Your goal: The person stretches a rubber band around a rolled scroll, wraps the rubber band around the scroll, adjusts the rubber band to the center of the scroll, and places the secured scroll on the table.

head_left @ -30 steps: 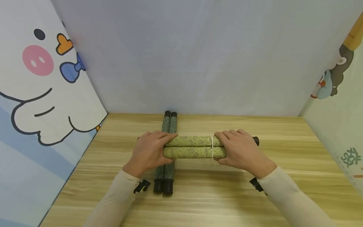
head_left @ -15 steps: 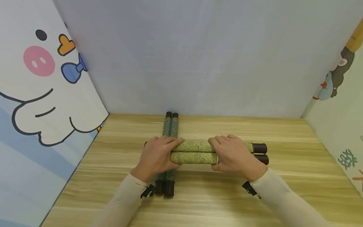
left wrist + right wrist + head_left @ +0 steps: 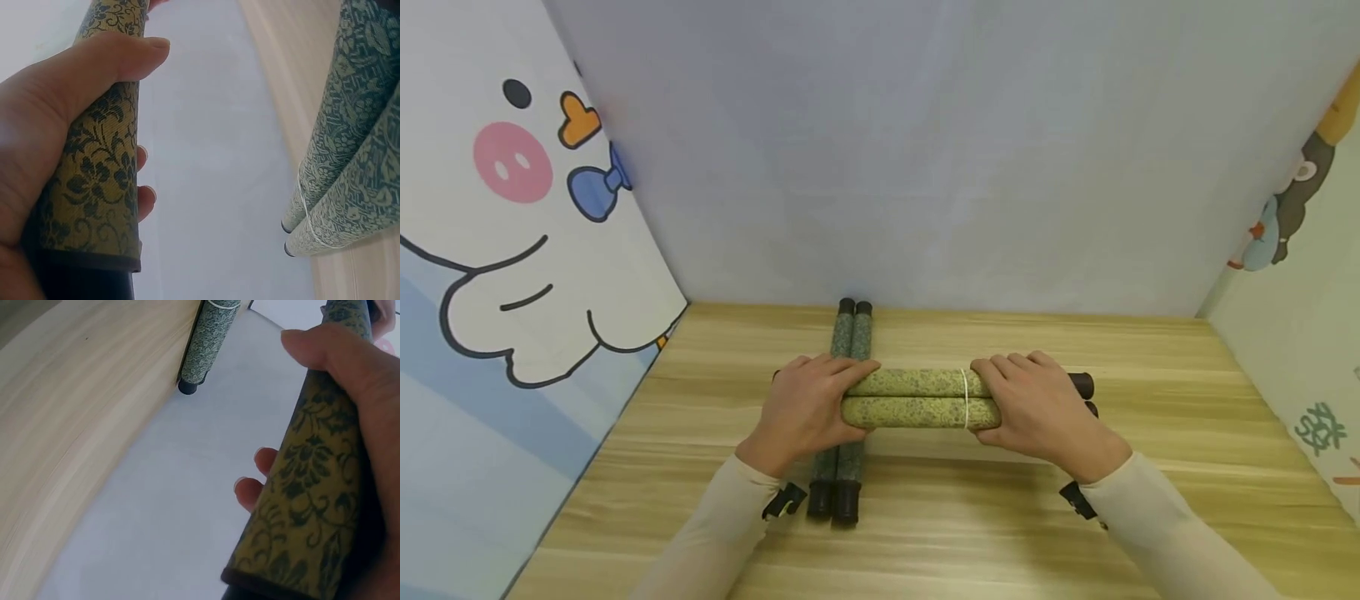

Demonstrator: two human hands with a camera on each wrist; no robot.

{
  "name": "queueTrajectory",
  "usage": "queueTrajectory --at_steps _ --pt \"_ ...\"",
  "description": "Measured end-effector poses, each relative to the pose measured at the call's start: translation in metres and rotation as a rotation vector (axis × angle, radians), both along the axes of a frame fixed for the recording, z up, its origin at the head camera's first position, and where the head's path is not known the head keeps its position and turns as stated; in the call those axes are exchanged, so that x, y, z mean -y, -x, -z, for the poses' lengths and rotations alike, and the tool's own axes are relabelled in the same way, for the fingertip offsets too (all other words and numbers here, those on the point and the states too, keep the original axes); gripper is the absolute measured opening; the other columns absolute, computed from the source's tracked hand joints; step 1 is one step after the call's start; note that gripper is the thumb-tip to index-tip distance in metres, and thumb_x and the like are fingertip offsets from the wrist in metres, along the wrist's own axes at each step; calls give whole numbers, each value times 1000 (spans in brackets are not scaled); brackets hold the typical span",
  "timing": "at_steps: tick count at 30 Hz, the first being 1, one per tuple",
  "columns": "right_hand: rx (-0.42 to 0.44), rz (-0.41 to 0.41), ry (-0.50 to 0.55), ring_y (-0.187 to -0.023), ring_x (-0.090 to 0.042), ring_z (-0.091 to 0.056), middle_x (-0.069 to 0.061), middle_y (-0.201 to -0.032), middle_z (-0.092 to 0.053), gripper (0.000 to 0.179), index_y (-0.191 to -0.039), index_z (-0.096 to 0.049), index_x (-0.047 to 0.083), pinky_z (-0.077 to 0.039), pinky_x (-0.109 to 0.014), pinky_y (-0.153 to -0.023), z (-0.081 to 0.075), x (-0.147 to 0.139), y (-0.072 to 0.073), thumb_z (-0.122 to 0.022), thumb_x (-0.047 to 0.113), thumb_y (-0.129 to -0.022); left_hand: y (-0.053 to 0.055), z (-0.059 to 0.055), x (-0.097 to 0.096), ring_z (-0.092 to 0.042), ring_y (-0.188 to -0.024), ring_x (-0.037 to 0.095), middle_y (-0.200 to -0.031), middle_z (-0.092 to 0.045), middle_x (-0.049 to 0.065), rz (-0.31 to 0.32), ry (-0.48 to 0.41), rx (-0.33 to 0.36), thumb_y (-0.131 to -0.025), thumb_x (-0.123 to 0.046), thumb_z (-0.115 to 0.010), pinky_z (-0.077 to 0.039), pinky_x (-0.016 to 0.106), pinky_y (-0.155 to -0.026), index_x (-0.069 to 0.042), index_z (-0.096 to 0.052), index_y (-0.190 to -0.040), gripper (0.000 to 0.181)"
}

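Observation:
A yellow patterned scroll point(image 3: 910, 412), rolled from both ends into two parallel rolls, lies crosswise in front of me with dark end knobs. A thin white band point(image 3: 966, 398) circles it right of its middle. My left hand point(image 3: 805, 408) grips the left part, thumb on the near side; in the left wrist view its fingertips curl round the far side. My right hand point(image 3: 1045, 408) grips the right part in the same way. Under the left hand a green patterned scroll point(image 3: 848, 457), also a double roll, lies lengthwise on the table, and the yellow one overlaps it in view.
The wood-grain table point(image 3: 970, 533) reaches back to a pale cloth wall point(image 3: 940, 167). A cartoon-printed panel point(image 3: 572, 283) stands along the left side, and another printed panel point(image 3: 1292, 325) along the right.
The right hand slid inward along the yellow scroll, then back outward, baring the white band again. Both hands and the scroll sit slightly lower in view. The green scroll stays on the table.

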State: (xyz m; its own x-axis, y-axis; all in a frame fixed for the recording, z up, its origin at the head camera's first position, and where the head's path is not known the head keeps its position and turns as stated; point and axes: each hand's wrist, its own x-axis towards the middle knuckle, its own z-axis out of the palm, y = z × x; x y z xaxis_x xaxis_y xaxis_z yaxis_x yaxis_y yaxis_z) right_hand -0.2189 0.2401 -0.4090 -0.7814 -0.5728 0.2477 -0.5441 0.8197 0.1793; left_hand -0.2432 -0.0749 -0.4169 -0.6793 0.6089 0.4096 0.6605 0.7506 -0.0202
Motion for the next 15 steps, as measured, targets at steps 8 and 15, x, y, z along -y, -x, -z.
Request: queueTrajectory --at_steps 8,15 --pt "34 13 -13 -93 -26 -66 -3 -101 -66 78 -118 -61 8 -49 -45 -85 -3 17 5 -86 61 -67 0 0 -5 -68 -102 24 -116 -72 1 2 7 -17 -60 -52 -95 -54 48 -90 -21 -65 -137 89" --pt "39 -5 4 -89 -23 -66 -2 -97 -66 78 -116 -61 8 -50 -44 -82 -2 23 8 -92 56 -62 2 2 -6 -68 -102 24 -117 -73 1 -4 -7 -18 -57 -51 -97 -53 49 -91 -21 -66 -136 90"
